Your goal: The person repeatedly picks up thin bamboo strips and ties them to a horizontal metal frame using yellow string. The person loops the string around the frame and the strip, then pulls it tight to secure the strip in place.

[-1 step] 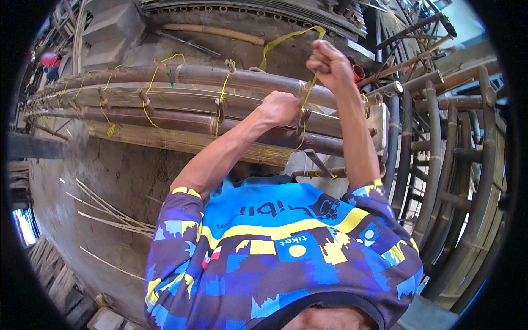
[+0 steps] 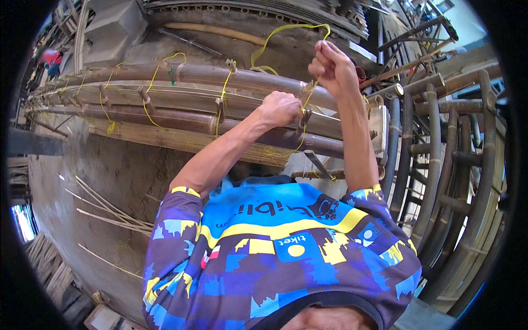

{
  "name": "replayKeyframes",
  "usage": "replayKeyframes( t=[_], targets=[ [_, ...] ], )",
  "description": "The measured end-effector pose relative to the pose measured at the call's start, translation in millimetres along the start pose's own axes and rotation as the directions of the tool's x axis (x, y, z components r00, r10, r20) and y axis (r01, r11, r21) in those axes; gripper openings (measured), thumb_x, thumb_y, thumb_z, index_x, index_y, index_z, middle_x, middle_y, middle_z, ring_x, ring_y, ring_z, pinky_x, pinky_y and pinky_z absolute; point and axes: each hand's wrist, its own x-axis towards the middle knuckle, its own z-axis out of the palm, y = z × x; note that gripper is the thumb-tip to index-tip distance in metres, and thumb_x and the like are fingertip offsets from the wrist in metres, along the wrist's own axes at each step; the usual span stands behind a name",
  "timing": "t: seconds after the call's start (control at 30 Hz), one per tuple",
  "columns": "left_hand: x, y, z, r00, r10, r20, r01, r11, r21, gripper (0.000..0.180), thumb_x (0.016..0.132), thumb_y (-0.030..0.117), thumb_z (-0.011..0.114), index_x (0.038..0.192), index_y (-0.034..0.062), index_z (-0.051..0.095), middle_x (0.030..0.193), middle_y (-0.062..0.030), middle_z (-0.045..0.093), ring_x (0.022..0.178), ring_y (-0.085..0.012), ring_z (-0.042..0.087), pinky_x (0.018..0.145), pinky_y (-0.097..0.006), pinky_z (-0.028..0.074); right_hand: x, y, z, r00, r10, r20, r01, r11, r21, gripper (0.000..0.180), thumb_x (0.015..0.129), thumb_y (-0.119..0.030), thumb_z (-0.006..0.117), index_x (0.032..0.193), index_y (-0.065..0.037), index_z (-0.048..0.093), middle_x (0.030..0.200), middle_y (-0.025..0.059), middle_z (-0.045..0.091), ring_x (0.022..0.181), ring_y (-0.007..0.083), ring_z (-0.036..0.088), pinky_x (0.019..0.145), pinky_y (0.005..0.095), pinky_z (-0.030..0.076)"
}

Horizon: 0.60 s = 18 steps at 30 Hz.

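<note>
My right hand point(image 2: 333, 67) is raised over the right end of the bamboo frame, fingers pinched around a yellow strap point(image 2: 297, 26). The strap arcs loosely up and left from the fingers, and below them a stretch runs down to a wooden peg point(image 2: 306, 117). My left hand point(image 2: 282, 108) is a closed fist, knuckles up, beside that peg between two long bamboo poles. Whatever its fingers hold is hidden. The far pole point(image 2: 203, 73) and the near pole point(image 2: 181, 117) lie side by side, flat strips between them, with yellow ties and short pegs along their length.
Dark bamboo frames point(image 2: 434, 159) stand close on my right. Thin pale sticks point(image 2: 110, 217) lie on the floor to the left. Beyond the poles are a loose bamboo piece point(image 2: 220, 32) and a grey block point(image 2: 113, 33). Another person in red point(image 2: 52, 56) is at the far left.
My right hand has turned slightly and its fingers have loosened from a tight fist to a pinch. The strap's loop has shifted left and lower. My left hand stays in place.
</note>
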Motion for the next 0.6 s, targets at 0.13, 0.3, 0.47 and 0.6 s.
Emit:
replayKeyframes(
  t=[0.13,0.3,0.47,0.6],
  targets=[
    [-2.9,-2.9,2.2,0.998,0.047,-0.049,-0.044,0.997,0.059,0.015,0.070,0.016,0.052,0.068,0.0049,0.062,0.071,-0.0177,0.061,0.066,-0.0307,0.061,0.057,-0.040,0.049,-8.7,-17.6,16.9,0.998,-0.034,-0.050,0.012,0.918,-0.396,0.016,0.085,-0.013,0.048,0.081,0.002,0.054,0.048,-0.0032,0.032,0.038,0.0059,0.026,0.038,0.0231,0.025],
    [1.8,-6.0,6.2,0.999,0.019,-0.034,-0.018,0.999,0.042,0.016,0.068,0.016,0.055,0.070,0.0025,0.063,0.072,-0.0189,0.061,0.068,-0.0313,0.061,0.059,-0.040,0.049,63.2,40.6,-59.1,0.997,-0.016,-0.081,-0.074,0.262,-0.962,0.017,0.079,-0.014,0.051,0.079,0.000,0.060,0.058,0.0037,0.054,0.045,0.0127,0.048,0.043,0.0272,0.040],
    [-5.5,-1.1,-3.9,1.000,0.013,-0.015,-0.013,1.000,0.017,0.015,0.067,0.014,0.056,0.070,0.0008,0.062,0.070,-0.0200,0.060,0.068,-0.0326,0.061,0.060,-0.040,0.048,89.4,51.2,-96.2,0.965,0.126,-0.231,-0.206,-0.187,-0.961,0.032,0.078,-0.031,0.053,0.090,-0.003,0.062,0.084,0.0180,0.062,0.077,0.0340,0.059,0.071,0.0396,0.047],
    [-54.7,-15.2,-41.8,0.931,0.119,-0.344,-0.169,0.979,-0.118,0.020,0.071,0.012,0.053,0.088,0.0040,0.059,0.077,-0.0184,0.059,0.074,-0.0328,0.058,0.065,-0.040,0.047,55.7,-1.9,-27.8,0.975,-0.200,0.096,0.056,-0.193,-0.980,0.041,0.082,-0.036,0.051,0.103,-0.002,0.055,0.089,0.0178,0.058,0.084,0.0291,0.056,0.075,0.0363,0.044]
  ],
)
